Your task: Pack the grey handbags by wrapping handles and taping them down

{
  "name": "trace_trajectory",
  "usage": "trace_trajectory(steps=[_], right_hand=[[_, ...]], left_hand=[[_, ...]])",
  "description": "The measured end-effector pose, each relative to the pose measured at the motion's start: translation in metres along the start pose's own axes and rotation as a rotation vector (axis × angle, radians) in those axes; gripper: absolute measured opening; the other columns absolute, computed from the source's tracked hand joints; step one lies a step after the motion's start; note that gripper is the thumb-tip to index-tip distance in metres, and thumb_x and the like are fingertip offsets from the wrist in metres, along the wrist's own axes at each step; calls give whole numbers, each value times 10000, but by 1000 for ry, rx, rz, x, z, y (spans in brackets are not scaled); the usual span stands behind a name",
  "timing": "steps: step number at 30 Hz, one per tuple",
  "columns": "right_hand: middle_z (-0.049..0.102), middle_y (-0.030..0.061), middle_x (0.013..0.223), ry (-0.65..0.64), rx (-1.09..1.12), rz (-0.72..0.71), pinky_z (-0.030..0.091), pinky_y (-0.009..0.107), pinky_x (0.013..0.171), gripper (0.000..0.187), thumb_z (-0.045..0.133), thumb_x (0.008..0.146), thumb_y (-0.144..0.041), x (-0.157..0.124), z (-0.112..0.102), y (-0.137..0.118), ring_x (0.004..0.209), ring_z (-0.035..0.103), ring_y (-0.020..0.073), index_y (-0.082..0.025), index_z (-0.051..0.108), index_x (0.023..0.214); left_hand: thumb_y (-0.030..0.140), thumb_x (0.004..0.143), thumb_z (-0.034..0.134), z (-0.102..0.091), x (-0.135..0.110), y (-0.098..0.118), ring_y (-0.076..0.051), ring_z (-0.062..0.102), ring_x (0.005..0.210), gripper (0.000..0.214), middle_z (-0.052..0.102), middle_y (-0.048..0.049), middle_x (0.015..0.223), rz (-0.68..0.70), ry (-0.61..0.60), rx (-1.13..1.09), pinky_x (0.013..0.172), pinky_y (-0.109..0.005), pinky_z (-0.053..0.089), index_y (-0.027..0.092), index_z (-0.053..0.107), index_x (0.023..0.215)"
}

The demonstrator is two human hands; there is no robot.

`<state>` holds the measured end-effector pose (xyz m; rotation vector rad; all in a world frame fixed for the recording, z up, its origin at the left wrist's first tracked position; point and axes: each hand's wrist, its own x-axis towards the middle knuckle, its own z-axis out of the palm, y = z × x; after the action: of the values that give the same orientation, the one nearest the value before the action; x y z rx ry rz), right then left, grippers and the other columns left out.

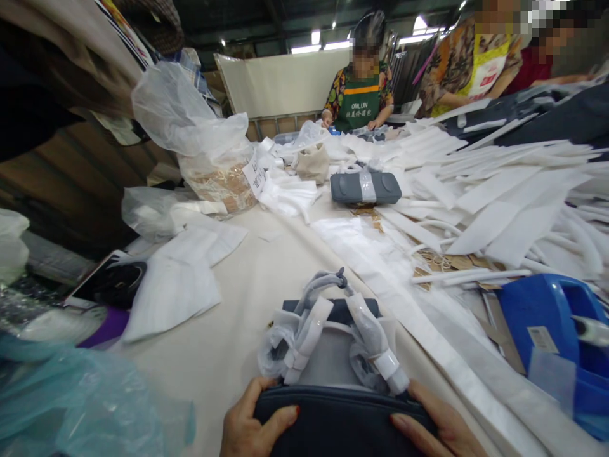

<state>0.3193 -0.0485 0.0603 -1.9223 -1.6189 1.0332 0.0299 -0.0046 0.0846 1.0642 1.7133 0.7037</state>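
A dark navy bag (340,416) lies at the bottom centre of the head view. My left hand (254,419) grips its left edge, thumb on top and fingers underneath. On the opposite side my right hand (435,425) holds the right edge the same way. Beyond the bag's rim, grey straps (321,282) rise in a loop, partly wrapped in white foam strips (311,336) and clear plastic. A pale grey panel (330,355) shows between the straps. The lower part of the bag runs out of the picture.
White foam strips (514,209) are heaped on the right, near a blue plastic bin (537,317). A dark grey wrapped bag (347,188) sits farther up the table. Clear and teal plastic (104,400) lies left. A co-worker in a green apron (359,105) works opposite.
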Motion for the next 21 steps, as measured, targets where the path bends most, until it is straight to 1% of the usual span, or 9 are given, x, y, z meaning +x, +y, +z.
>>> trace_trajectory(steps=[3, 6, 8, 10, 12, 14, 17, 19, 21], right_hand=[[702, 68, 893, -19, 57, 55, 499, 342, 814, 495, 469, 760, -662, 7, 6, -8, 878, 628, 283, -235, 689, 876], [702, 57, 921, -100, 119, 62, 481, 342, 852, 507, 444, 786, -652, 16, 3, -16, 917, 622, 273, -236, 679, 954], [704, 54, 956, -135, 148, 54, 472, 349, 873, 506, 442, 799, -642, 18, 0, -18, 950, 617, 276, -241, 673, 1004], [704, 52, 976, -129, 169, 40, 468, 351, 886, 488, 461, 802, -626, 18, -1, -16, 976, 611, 279, -245, 672, 1023], [703, 50, 991, -97, 186, 16, 470, 350, 887, 455, 492, 799, -607, 17, 1, -9, 981, 610, 278, -249, 676, 1010], [697, 45, 1025, -79, 200, -26, 475, 351, 885, 424, 515, 793, -593, 17, 5, 0, 983, 610, 278, -254, 681, 988], [689, 37, 1059, -71, 219, -95, 480, 358, 885, 405, 546, 769, -596, 18, 8, 11, 994, 606, 285, -266, 685, 959], [687, 34, 1067, -70, 228, -112, 481, 360, 885, 403, 553, 763, -600, 19, 9, 14, 992, 607, 288, -271, 686, 956], [688, 39, 1061, -60, 237, -105, 480, 362, 888, 407, 547, 771, -599, 18, 9, 13, 987, 611, 290, -268, 686, 965]], left_hand=[[500, 582, 675, 4, 6, -7, -195, 606, 607, 363, 633, 34, 591, 17, -1, 53, 591, -261, 489, 223, 560, 786], [519, 633, 633, 3, 8, -8, -219, 619, 636, 350, 636, 18, 629, 67, 11, 186, 641, -309, 498, 222, 541, 793], [527, 684, 593, 1, 7, -6, -258, 638, 733, 393, 653, -34, 754, 166, 183, 358, 705, -367, 508, 200, 531, 894], [530, 731, 563, 3, 7, -2, -300, 620, 908, 516, 633, -123, 971, 373, 395, 572, 789, -422, 502, 148, 487, 1069], [515, 754, 572, 11, 9, 7, -312, 571, 1027, 650, 561, -179, 1133, 598, 490, 797, 836, -433, 494, 102, 401, 1226], [459, 772, 592, 24, 12, 21, -296, 576, 982, 680, 552, -186, 1108, 692, 492, 990, 799, -400, 508, 65, 366, 1277], [302, 798, 575, 41, 17, 42, -257, 584, 808, 533, 566, -158, 929, 626, 489, 1163, 703, -356, 508, -4, 428, 1209], [179, 779, 527, 43, 18, 53, -253, 575, 784, 366, 560, -146, 883, 590, 435, 1163, 689, -348, 493, 8, 504, 1103], [105, 705, 496, 38, 18, 63, -249, 568, 787, 297, 565, -130, 879, 545, 346, 1042, 702, -347, 471, 61, 552, 993]])
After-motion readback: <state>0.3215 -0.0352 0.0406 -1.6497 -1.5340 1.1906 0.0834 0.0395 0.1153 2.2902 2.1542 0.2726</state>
